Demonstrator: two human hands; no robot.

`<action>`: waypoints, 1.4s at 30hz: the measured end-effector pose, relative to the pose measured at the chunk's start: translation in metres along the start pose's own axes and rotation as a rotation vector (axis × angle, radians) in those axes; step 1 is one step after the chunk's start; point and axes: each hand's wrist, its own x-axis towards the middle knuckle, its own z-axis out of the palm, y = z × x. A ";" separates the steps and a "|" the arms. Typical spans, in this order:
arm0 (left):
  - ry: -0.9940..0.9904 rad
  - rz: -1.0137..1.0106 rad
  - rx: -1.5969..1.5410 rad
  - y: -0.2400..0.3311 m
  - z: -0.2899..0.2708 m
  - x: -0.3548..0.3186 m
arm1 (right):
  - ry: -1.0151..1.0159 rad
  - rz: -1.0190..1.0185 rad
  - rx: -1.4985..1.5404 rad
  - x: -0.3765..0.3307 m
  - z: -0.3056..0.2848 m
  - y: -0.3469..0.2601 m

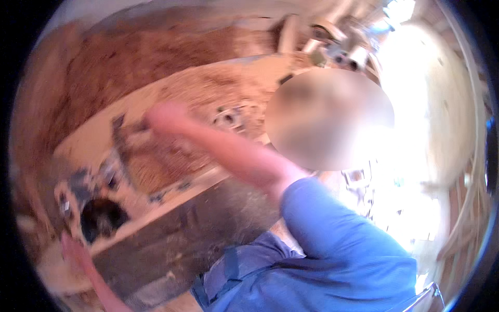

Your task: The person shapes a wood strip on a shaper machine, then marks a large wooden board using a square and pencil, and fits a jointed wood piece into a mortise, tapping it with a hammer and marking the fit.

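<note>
My right arm reaches across a bench [78, 138] dusted with reddish-brown powder. At its end my right hand [167, 117] is blurred by motion, its fingers looking curled in. A short brownish piece shows at its far side, too smeared to name. Beyond that stands a small dark piece [118, 122] on the bench. Low at the left, my left hand [75, 250] is by the bench's near corner, close to a dark round hollow or bowl [103, 218]; its fingers are smeared. Small grey and dark items [83, 181] lie beside the bowl.
A light metal-looking part [227, 119] lies on the powder right of my hand. Reddish-brown loose material [125, 57] is heaped behind the bench. Several pale cylindrical things [358, 57] stand at the far right. A blurred oval [330, 119] hides part of the scene. A dark board [197, 229] fronts the bench.
</note>
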 end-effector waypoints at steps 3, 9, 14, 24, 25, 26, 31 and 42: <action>0.086 -0.039 -0.259 -0.050 0.025 0.006 | 0.070 0.088 0.218 -0.009 0.020 -0.009; 0.043 -0.154 -0.239 -0.038 -0.011 -0.007 | 0.095 -0.029 0.137 -0.050 -0.007 -0.021; -0.076 -0.015 0.126 -0.009 -0.073 -0.012 | -0.027 0.004 -0.020 -0.061 -0.053 0.010; 0.171 -0.380 -0.532 0.082 -0.166 -0.047 | -0.147 -0.206 -0.265 0.000 -0.036 -0.037; 0.216 -0.369 -0.510 0.079 -0.170 -0.046 | -0.196 -0.360 -0.375 0.002 -0.032 -0.041; 0.209 -0.318 -0.455 0.080 -0.174 -0.047 | -0.206 -0.312 -0.355 0.006 -0.033 -0.037; 0.150 -0.276 -0.265 0.083 -0.170 -0.037 | -0.080 -0.184 -0.276 0.021 -0.032 -0.026; 0.150 -0.373 -0.438 0.083 -0.183 -0.041 | -0.009 -0.288 -0.254 0.059 -0.047 -0.097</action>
